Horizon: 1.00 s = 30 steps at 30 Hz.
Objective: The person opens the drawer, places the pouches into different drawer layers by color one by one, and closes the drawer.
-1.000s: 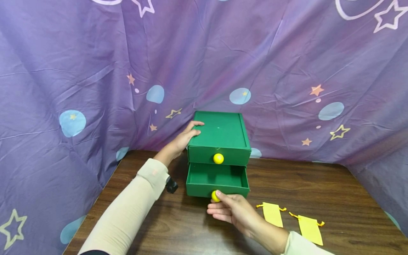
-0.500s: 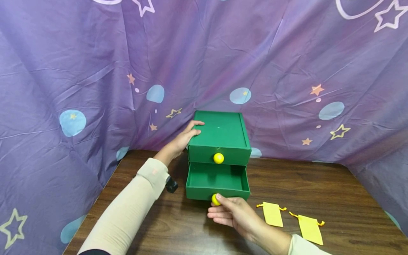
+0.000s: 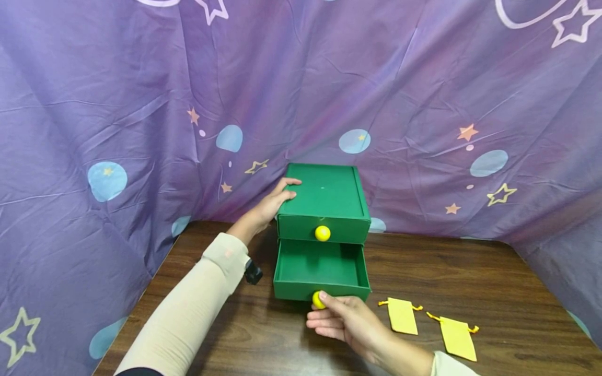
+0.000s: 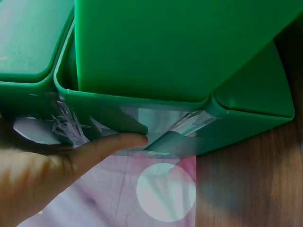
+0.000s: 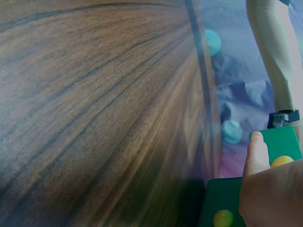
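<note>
In the head view, a green two-drawer cabinet [image 3: 324, 193] stands on the table. Its upper drawer [image 3: 296, 228] is closed; the lower drawer [image 3: 296, 290] is pulled well out, with nothing seen inside. My right hand [image 3: 355, 324] pinches the lower drawer's round yellow knob [image 3: 317, 301] between thumb and fingers. My left hand [image 3: 268, 206] rests at the cabinet's upper left edge, two fingertips over the top. In the left wrist view, one straight digit [image 4: 111, 144] of that hand lies along the taped green side [image 4: 156, 118]. The right wrist view shows my right hand [image 5: 272, 189] beside green panels.
Two small yellow drawstring pouches [image 3: 402, 316] [image 3: 458, 338] lie to the right on the brown wooden table [image 3: 447, 271]. Behind the cabinet hangs a purple curtain [image 3: 400, 94] printed with stars. A black device [image 3: 253, 272] sits on the left wrist.
My right hand has drawn the lower drawer farther out towards me, keeping its pinch on the knob. The left hand and the cabinet body stay in place.
</note>
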### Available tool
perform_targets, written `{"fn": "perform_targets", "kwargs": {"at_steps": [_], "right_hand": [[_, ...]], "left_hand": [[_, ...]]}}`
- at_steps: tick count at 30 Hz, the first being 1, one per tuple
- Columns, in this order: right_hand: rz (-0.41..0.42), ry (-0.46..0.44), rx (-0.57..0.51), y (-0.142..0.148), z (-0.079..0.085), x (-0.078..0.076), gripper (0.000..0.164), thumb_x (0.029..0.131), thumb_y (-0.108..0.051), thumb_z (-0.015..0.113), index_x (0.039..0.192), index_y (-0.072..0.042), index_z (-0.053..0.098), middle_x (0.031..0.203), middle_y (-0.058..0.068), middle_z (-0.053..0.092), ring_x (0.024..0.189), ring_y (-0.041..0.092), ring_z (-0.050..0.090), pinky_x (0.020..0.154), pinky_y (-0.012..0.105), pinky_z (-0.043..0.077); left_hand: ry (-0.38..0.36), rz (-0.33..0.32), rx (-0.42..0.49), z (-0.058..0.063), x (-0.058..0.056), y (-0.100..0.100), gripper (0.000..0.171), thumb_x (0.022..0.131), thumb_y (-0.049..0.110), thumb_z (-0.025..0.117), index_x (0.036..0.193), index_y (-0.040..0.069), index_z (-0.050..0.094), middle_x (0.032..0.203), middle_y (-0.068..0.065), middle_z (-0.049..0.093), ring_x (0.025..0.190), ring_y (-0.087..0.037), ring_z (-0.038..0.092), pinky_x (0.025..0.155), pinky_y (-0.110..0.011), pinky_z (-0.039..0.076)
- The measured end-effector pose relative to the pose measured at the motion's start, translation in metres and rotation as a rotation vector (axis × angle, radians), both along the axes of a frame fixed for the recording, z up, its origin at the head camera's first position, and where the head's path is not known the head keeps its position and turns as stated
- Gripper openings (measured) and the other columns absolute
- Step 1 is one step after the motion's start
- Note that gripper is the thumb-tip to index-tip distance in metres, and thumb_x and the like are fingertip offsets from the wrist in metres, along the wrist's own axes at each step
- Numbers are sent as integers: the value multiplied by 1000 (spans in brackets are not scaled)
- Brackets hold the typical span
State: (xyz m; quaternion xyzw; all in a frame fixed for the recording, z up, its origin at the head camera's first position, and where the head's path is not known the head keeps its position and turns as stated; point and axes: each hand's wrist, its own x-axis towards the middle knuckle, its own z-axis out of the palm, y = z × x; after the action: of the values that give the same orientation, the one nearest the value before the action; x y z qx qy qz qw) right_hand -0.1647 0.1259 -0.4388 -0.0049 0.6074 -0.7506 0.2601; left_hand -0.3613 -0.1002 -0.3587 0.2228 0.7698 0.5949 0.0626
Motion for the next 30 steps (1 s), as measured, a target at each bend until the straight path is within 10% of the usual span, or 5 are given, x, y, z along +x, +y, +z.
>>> {"fn": "perform_targets", "kwargs": {"at_steps": [30], "right_hand": [[17,1,-11,1,-3,12,49,105,-36,60,123,10,62,109,23,74,97,24,75,93,39,57]], "left_hand": [[5,5,15,-1,-1,1,47,106,19,42,152,13,40,166,-12,25,146,-35,31,122,-54,21]]}}
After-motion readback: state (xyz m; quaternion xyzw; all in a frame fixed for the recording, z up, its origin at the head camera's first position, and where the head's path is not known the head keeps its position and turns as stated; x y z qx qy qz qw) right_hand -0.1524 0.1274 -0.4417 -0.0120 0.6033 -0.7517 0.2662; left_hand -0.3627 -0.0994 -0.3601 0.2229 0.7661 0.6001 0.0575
